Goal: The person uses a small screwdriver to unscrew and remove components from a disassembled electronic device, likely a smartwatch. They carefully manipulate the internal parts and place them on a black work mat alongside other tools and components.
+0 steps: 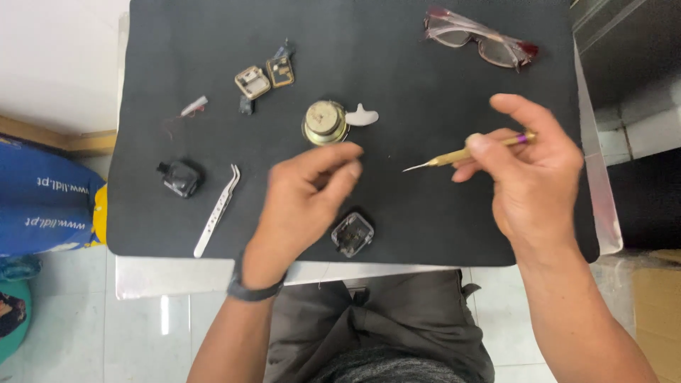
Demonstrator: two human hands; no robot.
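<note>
Head view: right hand [535,177] grips screwdriver [468,152], tip leftward.

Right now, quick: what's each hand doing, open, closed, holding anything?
Left hand: fingers pinched together above the mat; whether something small sits between them cannot be told.
Right hand: closed on a slim brass-coloured pointed tool.

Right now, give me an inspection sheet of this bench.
Surface: black mat on a white table.
Job's things: brass pick in right hand; round metal part; clear square case.
Clutter: tweezers, black case, two small frames, white tab, glasses.
Grippers: left hand pinched, contents unclear.
Cables: thin red wire.
Surroundings: blue bag, tiled floor.
</note>
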